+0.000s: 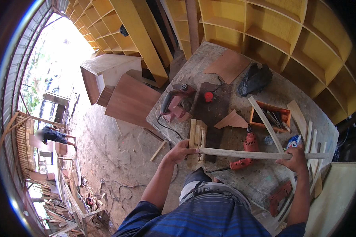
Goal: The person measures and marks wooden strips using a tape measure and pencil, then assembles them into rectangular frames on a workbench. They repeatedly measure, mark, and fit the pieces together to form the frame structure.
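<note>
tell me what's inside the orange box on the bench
The orange box holds a jumble of thin metal tools or bits, too small to identify. A slat crosses its left end, hiding that part and the bottom.

The wooden strip is pale, bare and rough-sawn. The worktop looks like grey, gritty, matt board. The drill has a glossy red plastic shell; the shelving is smooth yellow wood.
</note>
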